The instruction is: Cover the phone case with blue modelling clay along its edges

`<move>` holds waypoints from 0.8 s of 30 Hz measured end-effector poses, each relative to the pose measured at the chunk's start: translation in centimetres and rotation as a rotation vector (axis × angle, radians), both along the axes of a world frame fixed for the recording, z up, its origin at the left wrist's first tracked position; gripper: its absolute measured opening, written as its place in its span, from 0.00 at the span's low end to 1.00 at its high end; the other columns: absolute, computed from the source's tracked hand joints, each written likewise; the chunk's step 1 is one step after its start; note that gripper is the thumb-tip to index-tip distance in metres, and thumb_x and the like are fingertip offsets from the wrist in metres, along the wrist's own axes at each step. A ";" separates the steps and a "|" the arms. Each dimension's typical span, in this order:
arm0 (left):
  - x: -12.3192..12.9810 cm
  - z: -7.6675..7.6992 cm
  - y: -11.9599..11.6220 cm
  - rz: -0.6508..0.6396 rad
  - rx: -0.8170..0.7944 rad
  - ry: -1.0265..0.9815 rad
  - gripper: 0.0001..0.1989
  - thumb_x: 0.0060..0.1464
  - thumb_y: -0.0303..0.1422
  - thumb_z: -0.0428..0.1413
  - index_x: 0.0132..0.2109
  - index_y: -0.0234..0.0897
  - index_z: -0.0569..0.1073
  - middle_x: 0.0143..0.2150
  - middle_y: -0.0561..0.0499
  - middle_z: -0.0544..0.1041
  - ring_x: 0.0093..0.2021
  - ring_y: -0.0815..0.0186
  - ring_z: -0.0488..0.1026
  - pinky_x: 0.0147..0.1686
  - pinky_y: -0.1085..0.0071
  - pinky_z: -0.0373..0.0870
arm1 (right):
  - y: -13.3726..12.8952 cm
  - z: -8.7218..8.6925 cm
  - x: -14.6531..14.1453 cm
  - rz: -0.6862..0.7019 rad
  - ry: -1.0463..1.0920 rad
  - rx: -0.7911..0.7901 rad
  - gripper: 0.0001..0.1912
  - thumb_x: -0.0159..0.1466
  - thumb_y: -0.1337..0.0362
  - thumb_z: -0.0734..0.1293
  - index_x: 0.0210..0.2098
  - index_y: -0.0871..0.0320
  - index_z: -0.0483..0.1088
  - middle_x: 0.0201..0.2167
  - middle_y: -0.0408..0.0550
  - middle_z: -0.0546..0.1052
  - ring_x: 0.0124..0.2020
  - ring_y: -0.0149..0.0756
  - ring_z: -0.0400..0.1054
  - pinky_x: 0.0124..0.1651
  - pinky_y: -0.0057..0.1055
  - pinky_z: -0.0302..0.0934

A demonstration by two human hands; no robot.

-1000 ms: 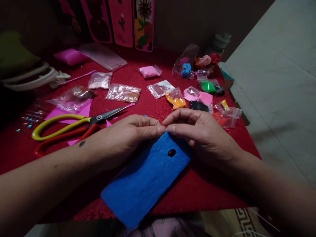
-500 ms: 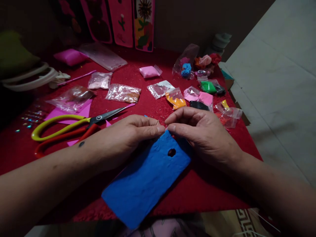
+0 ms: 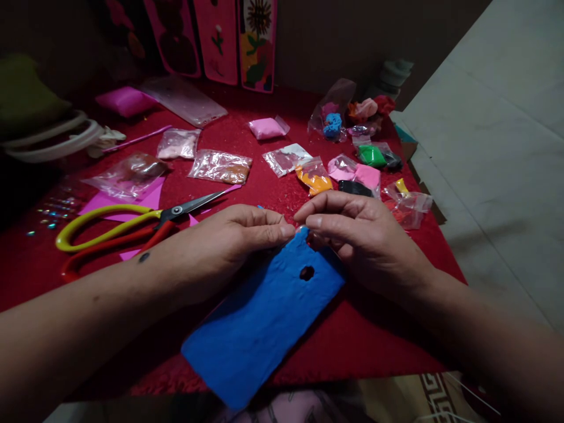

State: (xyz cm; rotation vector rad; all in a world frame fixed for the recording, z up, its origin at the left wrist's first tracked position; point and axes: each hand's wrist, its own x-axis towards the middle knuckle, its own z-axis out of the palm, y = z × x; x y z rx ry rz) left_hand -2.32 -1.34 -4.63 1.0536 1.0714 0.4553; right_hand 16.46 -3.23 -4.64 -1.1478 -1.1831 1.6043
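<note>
A phone case (image 3: 264, 320) covered in uneven blue clay lies tilted over the table's near edge. Two dark holes show near its upper end. My left hand (image 3: 233, 241) pinches the case's top corner between thumb and fingers. At the upper edge, beside the hole closest to the corner, my right hand (image 3: 370, 235) is closed with curled fingers around the case's rim; its lower fingers are partly hidden. The two thumbs are close together but apart.
Scissors (image 3: 176, 211) with yellow and red handles lie left of my left wrist on the red cloth (image 3: 388, 329). Several small bags, among them orange clay (image 3: 315, 181) and green clay (image 3: 371, 155), are spread behind my hands. Decorated pink panels (image 3: 218, 41) lean at the back.
My right thumb has lifted slightly away from the top corner and moved right, uncovering the second hole. The left hand stays almost still.
</note>
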 end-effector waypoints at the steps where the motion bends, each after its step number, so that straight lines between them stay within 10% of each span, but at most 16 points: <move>1: 0.0 0.1 0.0 0.002 -0.009 0.007 0.10 0.43 0.37 0.65 0.24 0.39 0.73 0.18 0.56 0.65 0.19 0.69 0.65 0.18 0.75 0.62 | 0.0 0.0 0.0 -0.001 -0.013 0.012 0.01 0.59 0.69 0.72 0.32 0.59 0.77 0.25 0.38 0.75 0.26 0.21 0.65 0.28 0.19 0.57; 24: 0.2 0.4 0.1 -0.015 -0.047 -0.009 0.10 0.42 0.38 0.64 0.25 0.38 0.74 0.21 0.55 0.69 0.20 0.73 0.60 0.19 0.77 0.59 | 0.2 -0.4 0.1 0.021 0.180 -0.090 0.05 0.58 0.72 0.74 0.35 0.60 0.76 0.26 0.39 0.76 0.26 0.21 0.68 0.29 0.18 0.60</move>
